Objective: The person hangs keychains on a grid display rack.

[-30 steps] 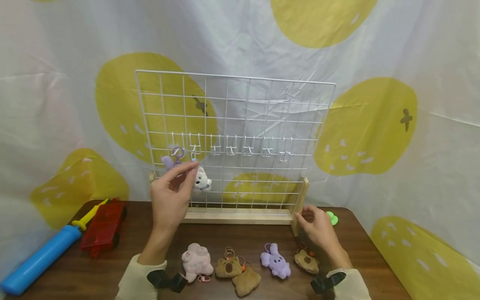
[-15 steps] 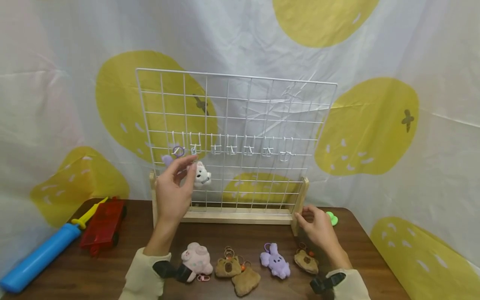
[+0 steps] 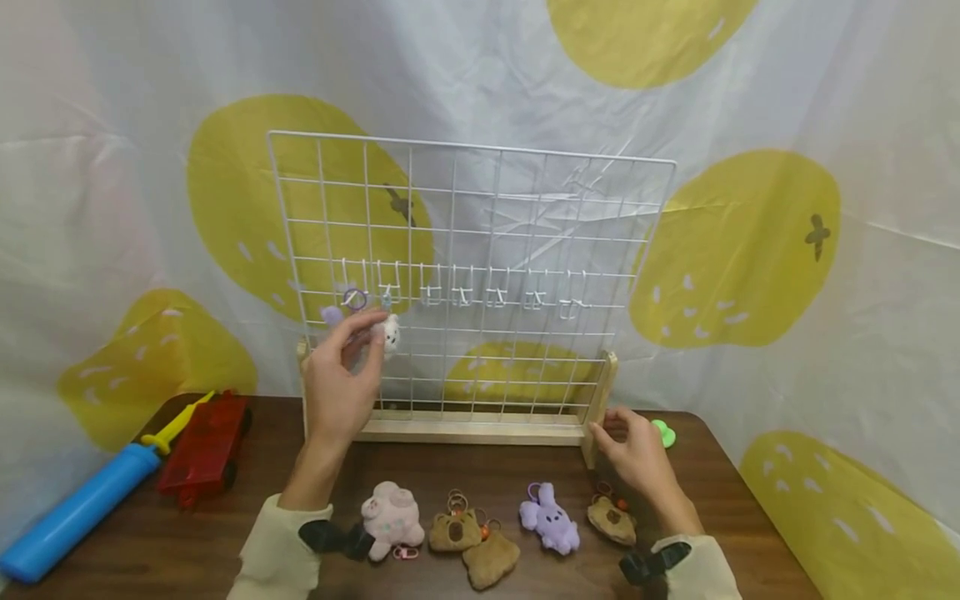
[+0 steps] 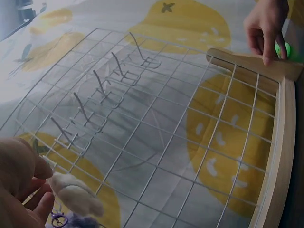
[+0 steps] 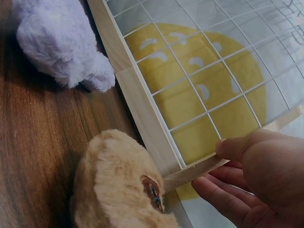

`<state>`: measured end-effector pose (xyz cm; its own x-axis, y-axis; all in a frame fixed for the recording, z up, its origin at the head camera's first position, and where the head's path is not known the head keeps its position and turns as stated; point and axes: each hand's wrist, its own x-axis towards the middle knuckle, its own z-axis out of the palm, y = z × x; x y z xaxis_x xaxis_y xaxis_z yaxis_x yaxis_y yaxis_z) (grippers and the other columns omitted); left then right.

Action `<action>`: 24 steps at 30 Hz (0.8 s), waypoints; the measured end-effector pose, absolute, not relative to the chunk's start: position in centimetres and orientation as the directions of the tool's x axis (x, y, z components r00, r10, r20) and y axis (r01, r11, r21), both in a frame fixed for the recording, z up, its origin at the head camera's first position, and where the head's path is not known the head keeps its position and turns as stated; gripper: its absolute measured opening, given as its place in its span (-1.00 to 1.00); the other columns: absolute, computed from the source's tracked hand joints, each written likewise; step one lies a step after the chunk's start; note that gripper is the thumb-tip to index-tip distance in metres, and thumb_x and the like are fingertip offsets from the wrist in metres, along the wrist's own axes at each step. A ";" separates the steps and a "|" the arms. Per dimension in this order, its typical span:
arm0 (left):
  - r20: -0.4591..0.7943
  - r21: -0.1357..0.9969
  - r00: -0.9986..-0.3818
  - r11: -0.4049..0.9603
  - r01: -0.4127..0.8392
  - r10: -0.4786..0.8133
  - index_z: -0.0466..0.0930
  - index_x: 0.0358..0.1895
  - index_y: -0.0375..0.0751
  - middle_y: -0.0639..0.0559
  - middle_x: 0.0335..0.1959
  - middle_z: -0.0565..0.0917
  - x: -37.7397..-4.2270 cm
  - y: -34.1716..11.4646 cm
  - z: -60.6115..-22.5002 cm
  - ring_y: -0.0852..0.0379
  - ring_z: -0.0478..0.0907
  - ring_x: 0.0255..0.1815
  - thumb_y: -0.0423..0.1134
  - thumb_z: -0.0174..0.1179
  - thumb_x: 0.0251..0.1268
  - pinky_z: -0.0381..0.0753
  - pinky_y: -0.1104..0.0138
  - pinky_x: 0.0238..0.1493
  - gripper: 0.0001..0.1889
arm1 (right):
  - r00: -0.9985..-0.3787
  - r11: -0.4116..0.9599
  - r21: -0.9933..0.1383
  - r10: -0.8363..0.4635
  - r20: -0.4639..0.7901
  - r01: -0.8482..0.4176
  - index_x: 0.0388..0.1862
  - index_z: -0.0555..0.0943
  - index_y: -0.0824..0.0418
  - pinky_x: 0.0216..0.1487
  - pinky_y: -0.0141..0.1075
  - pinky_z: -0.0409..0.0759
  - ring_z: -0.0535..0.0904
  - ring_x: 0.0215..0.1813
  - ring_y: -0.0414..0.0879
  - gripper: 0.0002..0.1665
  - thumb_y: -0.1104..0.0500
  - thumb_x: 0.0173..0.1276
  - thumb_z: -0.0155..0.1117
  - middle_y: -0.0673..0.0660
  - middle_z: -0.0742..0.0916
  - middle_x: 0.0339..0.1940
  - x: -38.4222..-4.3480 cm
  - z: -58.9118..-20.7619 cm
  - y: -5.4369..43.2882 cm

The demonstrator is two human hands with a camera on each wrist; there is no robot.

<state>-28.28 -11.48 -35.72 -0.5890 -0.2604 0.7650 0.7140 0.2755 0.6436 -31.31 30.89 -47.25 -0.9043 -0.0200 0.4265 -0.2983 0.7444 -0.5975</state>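
My left hand (image 3: 341,383) pinches a small white plush keychain (image 3: 391,335) by its top, in front of the second hook from the left on a white wire grid (image 3: 468,158). Its pale clip (image 3: 386,302) overlaps that hook in the head view. In the left wrist view the plush (image 4: 78,194) hangs just beyond my thumb and fingertips. A purple keychain ring (image 3: 356,298) hangs on the leftmost hook, its plush partly hidden behind my left hand. With thumb and fingers, my right hand (image 3: 637,446) grips the wooden upright (image 3: 600,400) at the grid's right end.
Along the table front lie a pink plush (image 3: 392,518), brown plushes (image 3: 491,560) and a purple bunny plush (image 3: 551,521). To the left are a blue pump (image 3: 82,512) and a red toy cart (image 3: 204,450). A green object (image 3: 663,433) sits behind my right hand.
My left hand has raised the white plush keychain, bringing its clip from below the second hook up over it; the plush has turned and shifted left. My right hand keeps its grip on the upright.
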 end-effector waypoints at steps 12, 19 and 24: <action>0.819 0.517 -0.574 0.412 0.750 0.019 0.76 0.09 -0.23 -0.02 -0.07 0.86 -25.6 -13.2 -38.1 0.11 0.78 -0.09 -0.50 0.43 0.37 0.77 0.39 0.01 -0.72 | -0.908 0.735 -0.613 -0.009 0.418 -0.290 -0.07 0.71 0.35 0.09 0.06 0.82 0.84 0.05 0.24 -0.79 0.19 0.52 0.46 0.34 0.87 -0.09 -31.4 -47.2 31.0; 0.622 0.501 -0.612 0.354 0.790 0.488 0.63 0.02 -0.14 0.05 -0.19 0.87 -24.4 -13.6 -42.7 0.23 0.82 -0.17 -0.46 0.43 0.39 0.82 0.39 -0.18 -0.75 | -0.907 0.735 -0.613 -0.006 0.420 -0.289 -0.08 0.71 0.34 0.09 0.08 0.81 0.84 0.04 0.23 -0.80 0.20 0.52 0.46 0.33 0.87 -0.10 -31.4 -47.2 30.9; 0.454 0.454 -0.557 0.357 0.816 0.696 0.65 -0.09 -0.07 0.15 -0.23 0.82 -23.3 -14.3 -44.6 0.32 0.73 -0.15 -0.40 0.47 0.37 0.76 0.37 -0.18 -0.79 | -0.906 0.743 -0.606 -0.001 0.423 -0.284 -0.08 0.71 0.33 0.08 0.07 0.82 0.84 0.04 0.22 -0.80 0.19 0.51 0.47 0.31 0.87 -0.11 -31.4 -47.3 30.8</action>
